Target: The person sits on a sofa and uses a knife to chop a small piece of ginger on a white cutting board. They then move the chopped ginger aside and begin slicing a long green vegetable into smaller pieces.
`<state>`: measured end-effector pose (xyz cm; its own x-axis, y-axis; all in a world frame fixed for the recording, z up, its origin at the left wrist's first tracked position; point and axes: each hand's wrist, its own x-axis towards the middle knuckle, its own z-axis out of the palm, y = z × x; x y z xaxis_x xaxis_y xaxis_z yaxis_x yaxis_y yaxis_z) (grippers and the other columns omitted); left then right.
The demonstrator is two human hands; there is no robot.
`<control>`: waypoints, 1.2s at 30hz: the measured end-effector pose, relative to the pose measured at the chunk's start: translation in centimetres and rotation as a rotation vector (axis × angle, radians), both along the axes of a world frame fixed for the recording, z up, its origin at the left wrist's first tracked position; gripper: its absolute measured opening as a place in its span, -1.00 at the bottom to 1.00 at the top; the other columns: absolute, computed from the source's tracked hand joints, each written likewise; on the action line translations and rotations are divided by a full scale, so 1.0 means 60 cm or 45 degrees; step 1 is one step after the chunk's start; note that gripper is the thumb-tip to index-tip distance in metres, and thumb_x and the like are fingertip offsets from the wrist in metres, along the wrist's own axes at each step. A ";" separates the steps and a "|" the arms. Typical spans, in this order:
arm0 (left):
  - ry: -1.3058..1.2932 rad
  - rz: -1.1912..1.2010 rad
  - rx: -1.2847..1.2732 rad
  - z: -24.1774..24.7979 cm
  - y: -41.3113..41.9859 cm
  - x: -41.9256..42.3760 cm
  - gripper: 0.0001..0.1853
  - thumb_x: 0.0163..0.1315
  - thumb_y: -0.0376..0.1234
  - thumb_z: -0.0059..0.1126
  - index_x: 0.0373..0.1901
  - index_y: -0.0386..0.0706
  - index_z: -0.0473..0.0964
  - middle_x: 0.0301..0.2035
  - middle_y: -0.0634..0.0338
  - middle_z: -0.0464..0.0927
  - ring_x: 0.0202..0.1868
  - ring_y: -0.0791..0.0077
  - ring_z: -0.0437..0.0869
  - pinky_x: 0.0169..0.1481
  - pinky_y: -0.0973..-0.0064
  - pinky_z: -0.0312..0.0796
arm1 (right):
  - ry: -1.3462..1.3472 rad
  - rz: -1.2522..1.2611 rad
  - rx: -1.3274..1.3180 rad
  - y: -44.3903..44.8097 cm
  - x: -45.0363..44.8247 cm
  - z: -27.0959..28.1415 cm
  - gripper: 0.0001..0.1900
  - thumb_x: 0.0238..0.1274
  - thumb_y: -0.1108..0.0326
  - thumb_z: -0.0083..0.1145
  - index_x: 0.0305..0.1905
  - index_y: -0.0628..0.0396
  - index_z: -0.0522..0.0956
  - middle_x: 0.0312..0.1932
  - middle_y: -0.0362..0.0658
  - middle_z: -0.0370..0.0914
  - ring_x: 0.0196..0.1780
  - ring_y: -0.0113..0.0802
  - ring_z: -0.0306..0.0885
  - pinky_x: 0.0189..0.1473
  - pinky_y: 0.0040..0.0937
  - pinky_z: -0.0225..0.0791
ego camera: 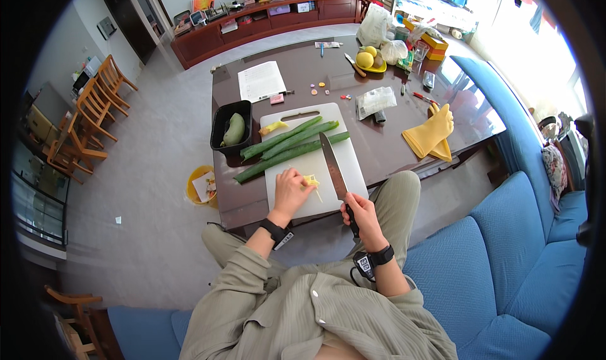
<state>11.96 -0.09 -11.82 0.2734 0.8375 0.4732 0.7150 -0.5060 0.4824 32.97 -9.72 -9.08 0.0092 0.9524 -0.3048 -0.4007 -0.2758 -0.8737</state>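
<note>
My right hand [360, 213] is closed round the black handle of a kitchen knife [335, 168], whose blade points away from me over the right side of a white cutting board [348, 159]. With its fingers bent, my left hand [292, 192] touches a small heap of pale yellow cut pieces [311, 180] on the board; whether it grips any is hard to tell. Several long green stalks, perhaps scallion or cucumber-like vegetables [298, 154], lie slantwise beyond it, their left ends past the board's edge. A yellowish root piece [272, 128] rests near the board's handle slot.
Left of the board, a black plastic container [216, 125] holds a pale green vegetable [234, 129]. Yellow rubber gloves [428, 132] and a white plastic packet [376, 102] lie to the right. Farther off are paper sheets [262, 81] and a fruit knife [355, 65]. A yellow bin [191, 189] stands on the floor.
</note>
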 end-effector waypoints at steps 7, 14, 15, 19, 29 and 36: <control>0.070 0.095 -0.124 -0.010 -0.037 0.042 -0.69 -0.09 -0.22 0.57 -0.66 -0.12 0.54 -0.37 0.18 0.47 -0.14 0.20 0.52 0.00 0.29 0.26 | -0.030 0.001 -0.028 -0.004 0.008 -0.004 -0.72 0.58 0.17 0.04 -0.12 0.20 0.57 -0.43 -0.26 0.52 -0.50 -0.60 0.38 -0.51 -0.58 0.27; 0.201 0.135 -0.007 -0.021 -0.024 0.021 -0.81 -0.06 -0.30 0.48 -0.60 -0.13 0.59 -0.31 0.18 0.49 -0.13 0.24 0.52 0.02 0.27 0.26 | -0.036 0.017 -0.026 -0.002 0.008 -0.004 -0.72 0.57 0.19 0.05 -0.10 0.22 0.60 -0.43 -0.27 0.53 -0.50 -0.63 0.38 -0.51 -0.61 0.26; 0.213 0.132 0.016 -0.019 -0.016 0.014 -0.83 -0.06 -0.33 0.46 -0.59 -0.15 0.59 -0.31 0.18 0.49 -0.13 0.24 0.53 0.02 0.28 0.26 | -0.028 0.016 -0.019 -0.002 0.008 -0.004 -0.72 0.57 0.19 0.05 -0.11 0.22 0.60 -0.43 -0.27 0.53 -0.50 -0.63 0.38 -0.51 -0.61 0.26; 0.164 0.063 -0.080 -0.002 0.005 -0.014 -0.85 -0.01 -0.37 0.43 -0.48 -0.21 0.62 -0.26 0.15 0.50 -0.07 0.18 0.54 0.06 0.24 0.34 | -0.093 0.018 -0.009 -0.005 0.010 -0.004 -0.72 0.57 0.20 0.04 -0.11 0.21 0.60 -0.43 -0.27 0.54 -0.52 -0.63 0.37 -0.51 -0.62 0.25; -0.025 -0.394 -0.289 0.012 0.038 -0.036 -0.47 0.02 -0.33 0.47 0.07 -0.26 0.58 0.02 0.02 0.57 0.16 0.05 0.55 0.30 0.27 0.41 | -0.228 0.073 0.021 -0.004 0.008 -0.013 -0.72 0.57 0.21 0.06 -0.05 0.24 0.60 -0.45 -0.28 0.53 -0.52 -0.63 0.37 -0.50 -0.61 0.25; -0.011 -0.160 -0.247 -0.009 0.001 -0.014 -0.68 0.11 -0.43 0.39 -0.07 -0.30 0.65 -0.18 0.04 0.60 -0.03 0.04 0.59 0.12 0.23 0.46 | -0.997 -0.024 0.276 -0.012 -0.011 -0.022 -0.71 0.46 0.23 0.15 -0.01 0.26 0.66 -0.52 -0.09 0.62 -0.47 -0.32 0.59 -0.36 -0.37 0.42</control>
<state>11.15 -0.04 -12.37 0.3782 0.8726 0.3092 0.6474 -0.4880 0.5854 32.33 -10.43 -10.40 0.1602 0.9870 -0.0122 0.3461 -0.0678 -0.9358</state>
